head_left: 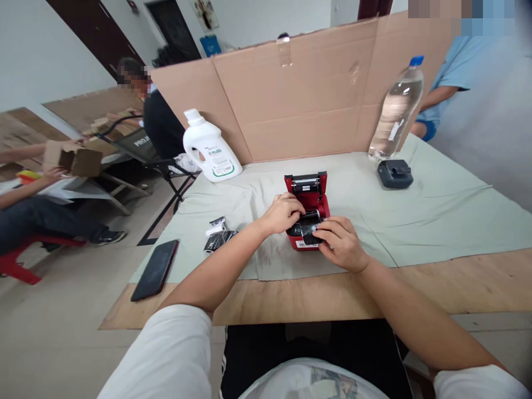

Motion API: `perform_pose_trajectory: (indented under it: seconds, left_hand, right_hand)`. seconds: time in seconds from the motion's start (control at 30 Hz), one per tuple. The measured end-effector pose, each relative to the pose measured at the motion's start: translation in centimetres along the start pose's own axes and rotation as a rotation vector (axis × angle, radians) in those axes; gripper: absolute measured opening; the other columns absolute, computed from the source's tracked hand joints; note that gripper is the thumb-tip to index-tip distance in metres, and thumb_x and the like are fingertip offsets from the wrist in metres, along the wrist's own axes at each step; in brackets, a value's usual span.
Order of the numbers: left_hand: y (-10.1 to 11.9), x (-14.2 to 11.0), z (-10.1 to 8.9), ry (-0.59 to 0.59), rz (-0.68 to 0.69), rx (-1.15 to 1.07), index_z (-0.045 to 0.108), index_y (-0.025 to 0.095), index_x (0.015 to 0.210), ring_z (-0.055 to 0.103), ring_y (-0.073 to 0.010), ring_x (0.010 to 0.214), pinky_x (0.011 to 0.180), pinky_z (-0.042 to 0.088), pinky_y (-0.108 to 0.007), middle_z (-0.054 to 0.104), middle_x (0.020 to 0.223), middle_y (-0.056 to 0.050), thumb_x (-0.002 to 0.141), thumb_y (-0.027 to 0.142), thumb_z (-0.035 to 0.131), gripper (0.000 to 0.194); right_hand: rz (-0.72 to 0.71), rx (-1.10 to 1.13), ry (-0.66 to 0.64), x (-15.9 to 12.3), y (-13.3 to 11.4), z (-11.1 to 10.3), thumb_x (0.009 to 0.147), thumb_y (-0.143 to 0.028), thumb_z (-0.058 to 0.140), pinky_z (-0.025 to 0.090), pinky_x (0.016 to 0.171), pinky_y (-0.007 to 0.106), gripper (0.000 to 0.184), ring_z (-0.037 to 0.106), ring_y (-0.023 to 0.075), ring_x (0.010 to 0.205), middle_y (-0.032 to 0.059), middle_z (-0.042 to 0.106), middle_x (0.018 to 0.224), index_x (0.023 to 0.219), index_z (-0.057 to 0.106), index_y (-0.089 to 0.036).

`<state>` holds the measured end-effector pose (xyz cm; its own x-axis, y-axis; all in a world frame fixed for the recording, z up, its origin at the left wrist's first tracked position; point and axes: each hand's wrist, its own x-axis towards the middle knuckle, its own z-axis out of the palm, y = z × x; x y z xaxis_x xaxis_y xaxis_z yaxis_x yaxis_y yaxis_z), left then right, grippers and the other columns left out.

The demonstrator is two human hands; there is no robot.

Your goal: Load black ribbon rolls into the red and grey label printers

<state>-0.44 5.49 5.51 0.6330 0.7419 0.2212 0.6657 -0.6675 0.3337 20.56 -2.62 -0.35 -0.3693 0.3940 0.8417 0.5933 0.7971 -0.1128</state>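
A small red label printer (305, 242) sits on the cloth with its lid (310, 182) raised. Inside it is a dark roll (311, 215), from which a shiny black film strip (308, 231) comes out over the front edge. My left hand (285, 213) bends over the printer's left side, fingers closed at the roll and film; its fingertips are partly hidden. At the front right, my right hand (341, 243) pinches the film between thumb and fingers.
Left lie a phone (155, 270) and wrapped small rolls (218, 235). Behind stand a white jug (214, 149), a water bottle (394, 113) and a dark grey device (394, 173), before a cardboard screen (299, 100). Other people sit beyond; one holds an open carton (75, 159).
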Motion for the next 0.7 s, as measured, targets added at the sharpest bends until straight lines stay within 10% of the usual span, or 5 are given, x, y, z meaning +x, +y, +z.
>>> perform_pose_trajectory:
  seconds: [0.17, 0.4, 0.7]
  left_hand:
    - [0.0, -0.2, -0.3, -0.075, -0.01, 0.023, 0.074, 0.022, 0.091, 0.052, -0.0258, 0.116, 0.107, 0.033, -0.05, 0.074, 0.106, -0.003, 0.093, 0.028, 0.044, 0.031]
    - [-0.3, 0.6, -1.8, -0.188, -0.086, -0.06, 0.072, 0.021, 0.108, 0.06, -0.0193, 0.108, 0.097, 0.047, -0.031, 0.072, 0.112, -0.002, 0.071, 0.002, 0.05, 0.047]
    - [1.2, 4.2, -2.0, -0.48, -0.138, 0.245, 0.072, 0.024, 0.104, 0.066, -0.0207, 0.093, 0.079, 0.05, -0.025, 0.074, 0.105, -0.002, 0.066, 0.009, 0.063, 0.041]
  right_hand:
    - [0.049, 0.021, -0.015, -0.1, -0.1, 0.3, 0.08, -0.011, 0.059, 0.049, 0.09, 0.042, 0.023, 0.058, 0.0234, 0.102, 0.0049, 0.071, 0.099, 0.097, 0.07, -0.023]
    - [0.059, 0.034, 0.064, -0.1, 0.0, 0.2, 0.083, -0.013, 0.058, 0.051, 0.088, 0.043, 0.024, 0.059, 0.0231, 0.099, 0.0055, 0.071, 0.097, 0.1, 0.07, -0.024]
    - [0.09, 0.048, 0.096, 0.1, 0.0, 0.0, 0.081, -0.011, 0.058, 0.053, 0.084, 0.043, 0.024, 0.059, 0.0234, 0.096, 0.0063, 0.069, 0.097, 0.099, 0.069, -0.024]
